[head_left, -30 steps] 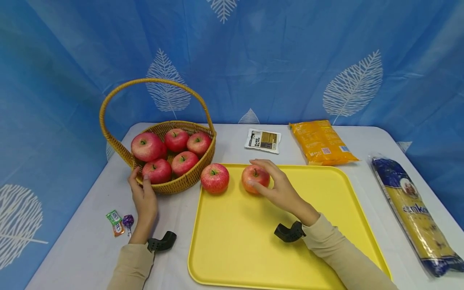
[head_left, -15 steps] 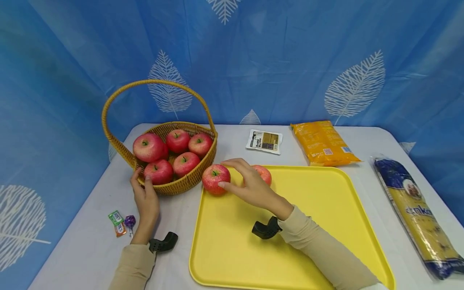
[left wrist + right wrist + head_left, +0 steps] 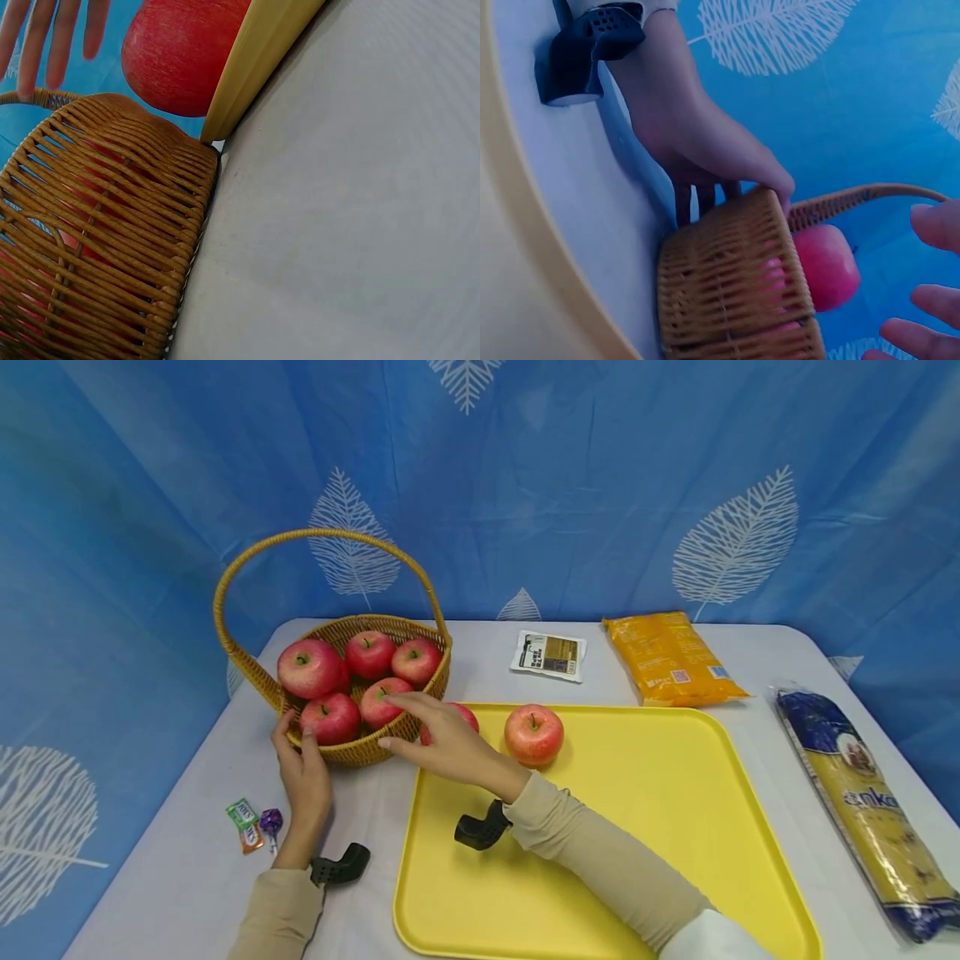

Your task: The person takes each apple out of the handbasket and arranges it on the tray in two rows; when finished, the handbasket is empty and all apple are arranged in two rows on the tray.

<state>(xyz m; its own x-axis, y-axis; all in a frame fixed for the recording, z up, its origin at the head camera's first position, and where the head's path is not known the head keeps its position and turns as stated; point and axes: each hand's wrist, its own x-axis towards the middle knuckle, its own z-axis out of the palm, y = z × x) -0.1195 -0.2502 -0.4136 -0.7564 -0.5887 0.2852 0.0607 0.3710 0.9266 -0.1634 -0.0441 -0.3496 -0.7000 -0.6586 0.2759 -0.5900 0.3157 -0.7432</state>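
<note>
A wicker basket [image 3: 360,752] with an arched handle holds several red apples, among them a front one [image 3: 331,719]. At its near left rim is my left hand [image 3: 305,781]; the right wrist view shows the thumb [image 3: 776,184] over the rim and fingers against the outer wall. My right hand [image 3: 442,739] hovers beside the basket's right front rim with fingers spread and nothing held, its fingertips near an apple [image 3: 377,700]. Behind that hand, a red apple [image 3: 463,717] is partly hidden at the yellow tray's [image 3: 600,860] corner. A paler apple [image 3: 534,735] sits on the tray.
Two small wrapped sweets [image 3: 246,824] and a purple lollipop [image 3: 271,822] lie left of the left forearm. At the back are a white sachet [image 3: 548,656] and an orange packet [image 3: 672,658]. A long blue and yellow bag [image 3: 862,806] lies along the right side.
My right hand has moved left, from around the paler apple, past the red apple at the tray corner, to the basket's edge. My left hand stays at the basket rim.
</note>
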